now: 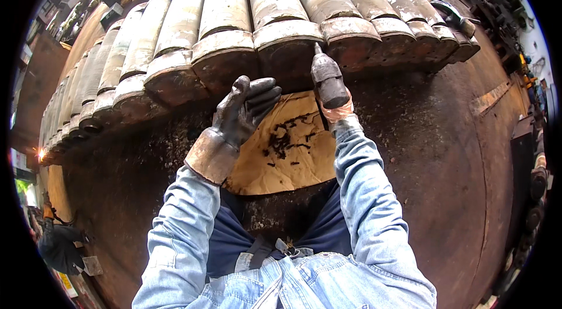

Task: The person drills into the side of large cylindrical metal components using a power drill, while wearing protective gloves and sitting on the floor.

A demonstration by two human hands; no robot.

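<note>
A dark, soiled power drill (331,82) points away from me, its narrow tip at the lower edge of a metal end block (288,37). My right hand (338,112) is wrapped round it from below and behind, and most of its fingers are hidden. In a blackened work glove with a tan cuff, my left hand (249,101) is raised in front of the blocks, fingers stretched out and nothing in it. Long pale metal cylinders (222,2) lie side by side in a curved row, each ending in such a block.
Beneath my hands lies a tan sheet (281,160) strewn with dark scraps. A dark tool (453,13) rests on the row at right. Sparks (41,154) glow at its far left end, and a person (61,247) is at the lower left. Metal parts line the right side.
</note>
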